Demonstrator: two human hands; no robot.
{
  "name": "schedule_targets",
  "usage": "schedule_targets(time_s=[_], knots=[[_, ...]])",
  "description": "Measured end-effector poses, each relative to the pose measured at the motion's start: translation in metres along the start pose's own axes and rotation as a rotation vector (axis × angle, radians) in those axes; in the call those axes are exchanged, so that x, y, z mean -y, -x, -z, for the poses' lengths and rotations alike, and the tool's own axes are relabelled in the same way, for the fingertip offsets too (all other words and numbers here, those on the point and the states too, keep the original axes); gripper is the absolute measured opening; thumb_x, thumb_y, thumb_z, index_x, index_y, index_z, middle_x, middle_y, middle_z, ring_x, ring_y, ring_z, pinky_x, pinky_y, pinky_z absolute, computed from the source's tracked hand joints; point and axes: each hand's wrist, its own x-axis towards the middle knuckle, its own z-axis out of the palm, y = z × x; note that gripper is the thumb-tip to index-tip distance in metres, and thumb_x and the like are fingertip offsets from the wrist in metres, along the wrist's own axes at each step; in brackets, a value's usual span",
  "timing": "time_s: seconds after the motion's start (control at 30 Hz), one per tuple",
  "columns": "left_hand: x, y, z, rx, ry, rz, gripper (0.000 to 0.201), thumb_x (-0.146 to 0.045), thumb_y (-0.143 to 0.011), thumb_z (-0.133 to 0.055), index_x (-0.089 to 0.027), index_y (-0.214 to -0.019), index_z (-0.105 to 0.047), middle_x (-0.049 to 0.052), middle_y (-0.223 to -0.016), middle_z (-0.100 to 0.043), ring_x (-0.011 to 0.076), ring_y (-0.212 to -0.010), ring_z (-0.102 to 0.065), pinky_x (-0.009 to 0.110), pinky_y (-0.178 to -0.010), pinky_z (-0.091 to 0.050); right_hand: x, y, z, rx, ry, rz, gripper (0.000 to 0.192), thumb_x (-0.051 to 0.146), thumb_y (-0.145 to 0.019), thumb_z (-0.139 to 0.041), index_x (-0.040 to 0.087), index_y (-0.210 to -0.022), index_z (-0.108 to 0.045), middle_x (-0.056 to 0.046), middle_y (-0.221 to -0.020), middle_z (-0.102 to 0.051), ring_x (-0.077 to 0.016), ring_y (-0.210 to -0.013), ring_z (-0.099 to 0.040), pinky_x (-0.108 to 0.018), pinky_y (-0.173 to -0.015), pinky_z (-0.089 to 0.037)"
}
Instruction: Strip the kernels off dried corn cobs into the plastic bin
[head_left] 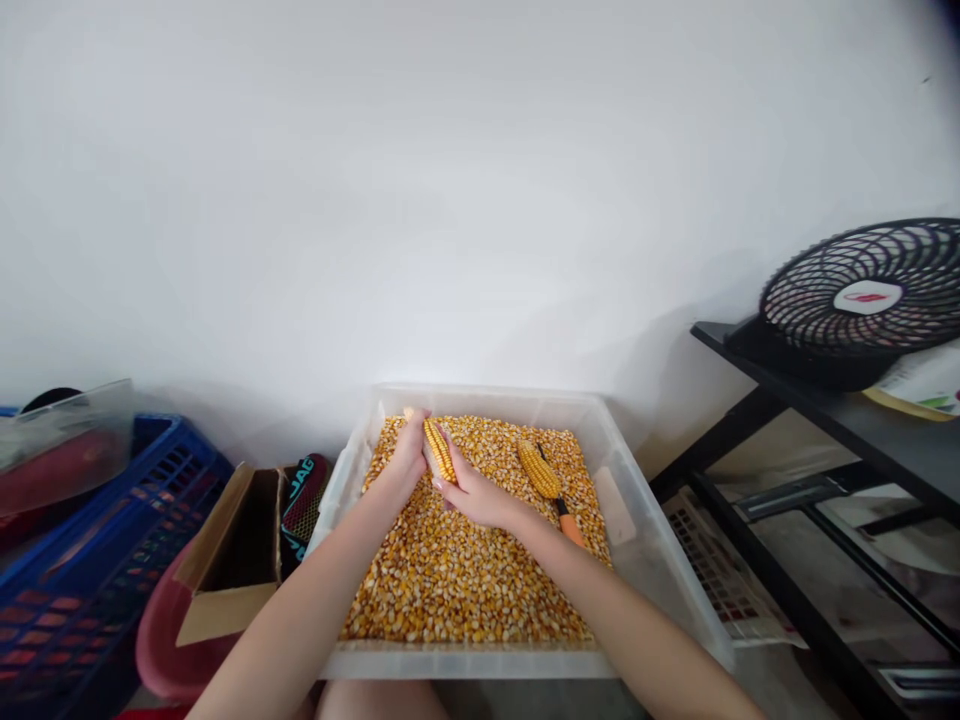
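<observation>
Over the kernel bin (645, 540), left hand (409, 455) and right hand (476, 495), fingers clamped on corn cob (439, 450), cob's base hidden.

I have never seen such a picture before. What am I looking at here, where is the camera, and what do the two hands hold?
There is no machine here. A camera worn on a person's head looks forward and down at their own bare hands. In front stands a clear plastic bin full of loose corn kernels. The left hand and the right hand together grip one corn cob above the kernels. A second cob lies on the kernels beside an orange-handled tool. To the left stand a blue crate and a cardboard box; to the right, a black fan on a dark shelf.
</observation>
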Motion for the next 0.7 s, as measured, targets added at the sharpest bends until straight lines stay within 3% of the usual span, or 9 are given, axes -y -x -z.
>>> schedule_targets(time_s=[0.13, 0.37, 0.43, 0.6, 0.7], knots=[[-0.009, 0.0047, 0.0015, 0.032, 0.054, 0.093, 0.018, -0.031, -0.067, -0.052, -0.016, -0.057, -0.047, 0.0, -0.044, -0.047, 0.0137, -0.041, -0.05, 0.026, -0.045, -0.046, 0.0041, -0.003, -0.0027, 0.057, -0.219, -0.036, 0.084, 0.048, -0.075, -0.056, 0.033, -0.139, -0.003, -0.007, -0.118, -0.048, -0.0129, -0.075, -0.055, -0.035, -0.077, -0.049], [-0.0092, 0.0061, 0.0006, 0.044, 0.027, 0.003, 0.019, -0.033, -0.067, -0.053, -0.016, -0.059, -0.048, 0.001, -0.046, -0.05, 0.0121, -0.037, -0.046, 0.025, -0.04, -0.043, 0.0054, -0.0011, -0.001, 0.102, -0.388, -0.063, 0.091, 0.037, -0.071, -0.064, 0.035, -0.139, -0.004, -0.005, -0.113, -0.05, -0.0108, -0.067, -0.056, -0.036, -0.074, -0.05], [-0.0084, 0.0048, 0.0001, 0.035, 0.039, -0.005, 0.019, -0.033, -0.067, -0.054, -0.016, -0.06, -0.049, 0.0, -0.046, -0.05, 0.0123, -0.038, -0.047, 0.025, -0.04, -0.043, 0.0042, -0.0006, -0.0023, 0.101, -0.393, -0.036, 0.093, 0.035, -0.069, -0.066, 0.035, -0.139, -0.005, -0.006, -0.118, -0.048, -0.012, -0.072, -0.056, -0.036, -0.075, -0.05], [-0.0104, 0.0023, 0.0001, -0.002, 0.092, -0.013, 0.015, -0.03, -0.065, -0.055, -0.016, -0.063, -0.051, -0.001, -0.046, -0.051, 0.0126, -0.039, -0.048, 0.025, -0.042, -0.044, 0.0059, -0.0025, -0.0076, 0.027, -0.342, 0.043, 0.1, 0.031, -0.062, -0.072, 0.037, -0.138, -0.007, -0.005, -0.14, -0.027, -0.0181, -0.098, -0.052, -0.034, -0.077, -0.05], [-0.0113, 0.0021, 0.0014, 0.009, 0.086, 0.006, 0.015, -0.031, -0.064, -0.056, -0.016, -0.065, -0.051, -0.001, -0.046, -0.05, 0.0127, -0.04, -0.049, 0.025, -0.044, -0.045, 0.0076, -0.0038, -0.0048, 0.032, -0.339, 0.031, 0.099, 0.032, -0.062, -0.073, 0.035, -0.138, -0.01, -0.005, -0.134, -0.035, -0.0173, -0.1, -0.05, -0.032, -0.081, -0.048]])
